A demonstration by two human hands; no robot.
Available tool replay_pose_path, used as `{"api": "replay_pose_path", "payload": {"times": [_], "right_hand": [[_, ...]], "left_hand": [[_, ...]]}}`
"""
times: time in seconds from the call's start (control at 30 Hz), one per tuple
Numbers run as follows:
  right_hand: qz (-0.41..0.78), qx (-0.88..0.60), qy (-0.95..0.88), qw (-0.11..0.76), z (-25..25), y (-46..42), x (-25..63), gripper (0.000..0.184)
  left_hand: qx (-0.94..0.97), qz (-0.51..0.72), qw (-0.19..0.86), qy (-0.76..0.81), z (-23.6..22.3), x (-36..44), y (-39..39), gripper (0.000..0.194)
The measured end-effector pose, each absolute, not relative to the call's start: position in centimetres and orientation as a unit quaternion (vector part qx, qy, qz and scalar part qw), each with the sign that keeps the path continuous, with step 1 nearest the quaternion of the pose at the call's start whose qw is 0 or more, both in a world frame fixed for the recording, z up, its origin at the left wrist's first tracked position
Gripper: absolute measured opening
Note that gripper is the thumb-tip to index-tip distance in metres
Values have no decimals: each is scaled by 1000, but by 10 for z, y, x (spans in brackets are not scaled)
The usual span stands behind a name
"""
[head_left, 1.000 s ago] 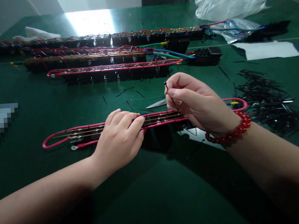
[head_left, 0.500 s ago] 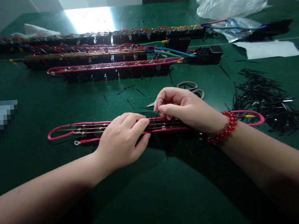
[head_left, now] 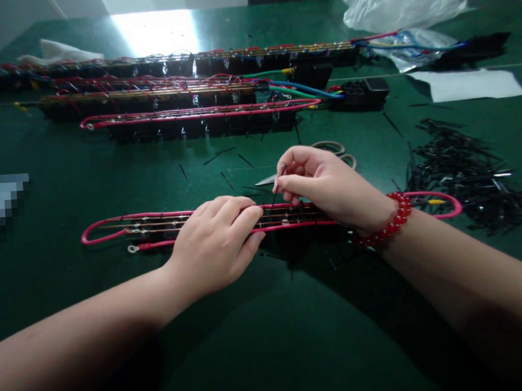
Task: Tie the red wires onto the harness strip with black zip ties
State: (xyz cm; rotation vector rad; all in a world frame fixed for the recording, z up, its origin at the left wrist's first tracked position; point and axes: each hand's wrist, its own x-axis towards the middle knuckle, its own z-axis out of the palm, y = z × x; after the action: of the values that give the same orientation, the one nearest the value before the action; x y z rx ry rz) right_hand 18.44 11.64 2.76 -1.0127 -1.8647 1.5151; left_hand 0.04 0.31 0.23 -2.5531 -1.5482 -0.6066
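Note:
A long dark electrical assembly (head_left: 157, 226) with metal rods lies across the green table, a thick red cable (head_left: 107, 222) looped along it. My left hand (head_left: 217, 239) is closed over its middle, with the fingers on the far side and the thumb on the near side. Just right of that, my right hand (head_left: 310, 177) pinches a thin black cable tie (head_left: 276, 197) between thumb and index finger. The tie runs down to the assembly beside my left fingertips; its lower end is hard to make out. A ring terminal (head_left: 133, 249) ends the cable at the left.
Scissors (head_left: 266, 180) lie behind my right hand, partly hidden. To the right is a heap of black cable ties (head_left: 467, 177), with several strewn around. More wired assemblies (head_left: 172, 127) lie in rows farther back, near white paper (head_left: 469, 84) and clear plastic bags (head_left: 412, 0).
My right hand has risen slightly and shifted a little to the right, and more of the black tie shows below the pinch. My left hand keeps its place on the assembly.

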Motion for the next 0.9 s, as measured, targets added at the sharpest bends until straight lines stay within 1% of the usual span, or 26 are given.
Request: {"api": "replay_pose_path", "payload": {"times": [0.13, 0.2, 0.37, 0.43, 0.57, 0.67, 0.77, 0.9], "right_hand": [[539, -331, -735, 245, 32, 112, 185, 8], [506, -308, -768, 243, 35, 110, 186, 7], [316, -281, -875, 234, 34, 109, 190, 5], [277, -281, -888, 236, 31, 109, 190, 5], [289, -247, -898, 222, 25, 111, 189, 5], [322, -223, -897, 205, 24, 113, 189, 7], [369, -221, -882, 196, 25, 114, 189, 8], [383, -224, -875, 191, 27, 115, 189, 11]], "left_hand": [[-839, -195, 62, -504, 2, 0, 3, 19], [-842, -190, 73, -500, 3, -1, 2, 19], [-840, -193, 110, -495, 4, 1, 0, 15], [-835, -197, 109, -501, 4, 1, 0, 14], [-832, -206, 83, -508, 2, 1, 0, 16], [-837, -229, 67, -492, 1, 0, -1, 20], [-854, -247, 57, -454, 1, -1, -2, 23], [-871, -240, 42, -426, 1, -2, -1, 23]]}}
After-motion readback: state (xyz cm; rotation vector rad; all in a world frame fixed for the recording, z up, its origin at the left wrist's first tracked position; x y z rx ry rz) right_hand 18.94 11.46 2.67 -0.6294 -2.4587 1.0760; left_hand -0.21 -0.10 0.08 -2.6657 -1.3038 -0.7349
